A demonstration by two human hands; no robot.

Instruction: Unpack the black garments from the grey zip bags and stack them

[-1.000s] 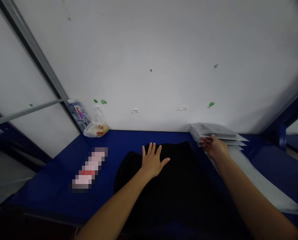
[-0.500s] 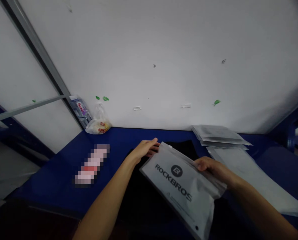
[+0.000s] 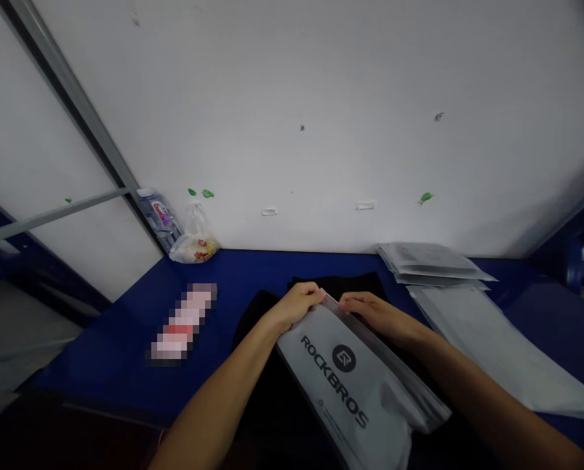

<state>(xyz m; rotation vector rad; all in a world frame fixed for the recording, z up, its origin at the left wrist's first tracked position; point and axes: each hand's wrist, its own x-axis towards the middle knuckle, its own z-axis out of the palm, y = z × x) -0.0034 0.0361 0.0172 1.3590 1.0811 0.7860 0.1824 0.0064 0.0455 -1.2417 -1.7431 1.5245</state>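
Left hand (image 3: 297,305) and right hand (image 3: 372,313) pinch ROCKBROS bag (image 3: 343,372) top edge; black garment (image 3: 338,284) mostly hidden beneath.

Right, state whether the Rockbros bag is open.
Cannot tell: left hand and right hand grip the top edge of the Rockbros bag, no gap showing.

Left fingers (image 3: 301,299): blue tabletop (image 3: 125,352) gives free passage leftward up to a blurred packet (image 3: 181,323). Past right fingers (image 3: 357,301), a stack of grey bags (image 3: 423,261) and a flat translucent sheet (image 3: 492,346) stand in the way. Toward the fingers' tips, low black cloth (image 3: 338,284), then white wall (image 3: 292,98). Up-left of them, water bottle (image 3: 157,219) and plastic bag (image 3: 194,241) against the wall. ROCKBROS bag (image 3: 345,372) fills the space behind the fingers.
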